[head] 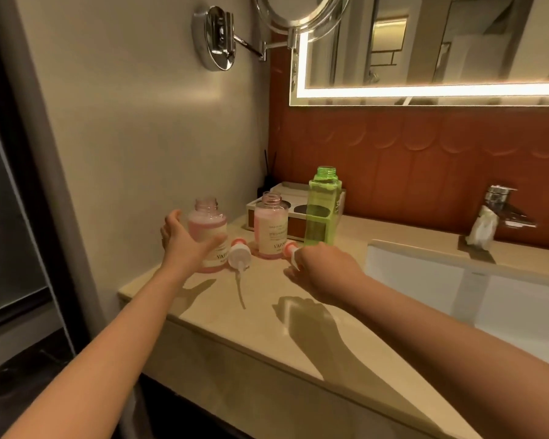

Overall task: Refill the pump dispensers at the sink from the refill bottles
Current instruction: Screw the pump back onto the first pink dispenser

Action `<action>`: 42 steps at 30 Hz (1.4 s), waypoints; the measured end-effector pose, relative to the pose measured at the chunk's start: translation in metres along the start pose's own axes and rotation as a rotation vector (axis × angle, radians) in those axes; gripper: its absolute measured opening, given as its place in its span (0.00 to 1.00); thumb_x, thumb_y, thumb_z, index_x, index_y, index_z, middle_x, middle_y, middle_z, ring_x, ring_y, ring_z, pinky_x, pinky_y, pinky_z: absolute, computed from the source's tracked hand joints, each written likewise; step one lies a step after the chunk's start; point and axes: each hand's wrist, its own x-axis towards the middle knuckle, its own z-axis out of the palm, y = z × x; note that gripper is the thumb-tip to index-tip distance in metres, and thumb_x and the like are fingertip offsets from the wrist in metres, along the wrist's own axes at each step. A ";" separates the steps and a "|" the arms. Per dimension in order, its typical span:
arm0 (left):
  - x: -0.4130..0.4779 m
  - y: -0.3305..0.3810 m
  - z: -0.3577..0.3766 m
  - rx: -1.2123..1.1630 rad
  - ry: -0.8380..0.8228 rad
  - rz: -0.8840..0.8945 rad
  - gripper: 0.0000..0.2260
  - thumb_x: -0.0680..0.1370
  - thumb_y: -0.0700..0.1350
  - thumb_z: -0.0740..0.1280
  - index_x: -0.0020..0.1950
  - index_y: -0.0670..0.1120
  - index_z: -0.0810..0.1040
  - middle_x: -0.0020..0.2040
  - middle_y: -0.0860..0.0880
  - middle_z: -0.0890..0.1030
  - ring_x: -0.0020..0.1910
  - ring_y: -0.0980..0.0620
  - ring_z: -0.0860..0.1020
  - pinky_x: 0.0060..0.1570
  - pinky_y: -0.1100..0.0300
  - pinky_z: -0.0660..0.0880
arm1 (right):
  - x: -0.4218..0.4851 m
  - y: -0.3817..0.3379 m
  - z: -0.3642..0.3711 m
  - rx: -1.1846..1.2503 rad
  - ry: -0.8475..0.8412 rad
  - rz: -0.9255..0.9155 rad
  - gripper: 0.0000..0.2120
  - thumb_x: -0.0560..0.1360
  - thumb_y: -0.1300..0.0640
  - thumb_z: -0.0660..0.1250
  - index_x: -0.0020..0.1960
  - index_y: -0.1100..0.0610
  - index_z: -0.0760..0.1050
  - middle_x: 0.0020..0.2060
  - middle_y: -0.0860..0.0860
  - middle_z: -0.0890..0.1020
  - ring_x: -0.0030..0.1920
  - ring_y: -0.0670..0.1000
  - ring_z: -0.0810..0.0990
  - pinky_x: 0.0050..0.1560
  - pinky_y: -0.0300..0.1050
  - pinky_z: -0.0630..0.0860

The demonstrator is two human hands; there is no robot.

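Observation:
Two clear pink dispenser bottles stand uncapped on the beige counter (260, 315). My left hand (184, 242) wraps round the left dispenser bottle (210, 236), fingers at its back and thumb across its label. The right dispenser bottle (270, 228) stands free beside it. One white and pink pump head (240, 256) lies on the counter between them, its tube pointing toward me. My right hand (322, 270) grips the second pump head (293, 253) just in front of the tall green refill bottle (322, 210), which stands open with no cap.
A white sink basin (457, 280) sits to the right under a chrome tap (501, 204) with a tissue wrapped on it. A tray box (298, 209) and a reed diffuser (268, 182) stand behind the bottles. A swing-arm mirror (298, 11) hangs above.

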 end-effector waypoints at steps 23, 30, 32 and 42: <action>0.056 -0.020 0.024 -0.124 0.030 0.063 0.29 0.64 0.50 0.78 0.60 0.48 0.69 0.53 0.48 0.78 0.50 0.48 0.78 0.49 0.56 0.75 | 0.135 -0.060 0.064 0.232 -0.184 0.062 0.20 0.72 0.46 0.67 0.60 0.54 0.74 0.51 0.54 0.80 0.50 0.55 0.78 0.51 0.50 0.77; 0.052 -0.018 0.016 -0.139 -0.036 0.071 0.24 0.65 0.47 0.77 0.55 0.49 0.70 0.51 0.48 0.78 0.48 0.49 0.77 0.42 0.60 0.70 | 0.120 -0.054 0.051 0.399 -0.119 0.065 0.18 0.70 0.50 0.70 0.57 0.57 0.78 0.49 0.54 0.82 0.47 0.52 0.79 0.48 0.47 0.78; 0.048 -0.017 0.014 -0.144 -0.049 0.067 0.24 0.65 0.48 0.77 0.55 0.48 0.70 0.52 0.48 0.79 0.49 0.47 0.78 0.43 0.58 0.71 | 0.107 -0.047 0.037 0.473 -0.082 0.059 0.18 0.70 0.52 0.70 0.58 0.56 0.78 0.51 0.52 0.82 0.46 0.50 0.79 0.46 0.45 0.79; -0.004 -0.001 0.010 -0.256 -0.211 0.086 0.28 0.58 0.53 0.76 0.55 0.49 0.72 0.49 0.50 0.81 0.49 0.47 0.80 0.49 0.47 0.77 | 0.022 0.015 -0.029 1.061 0.016 0.332 0.10 0.71 0.57 0.69 0.50 0.58 0.71 0.44 0.53 0.78 0.39 0.48 0.78 0.31 0.37 0.74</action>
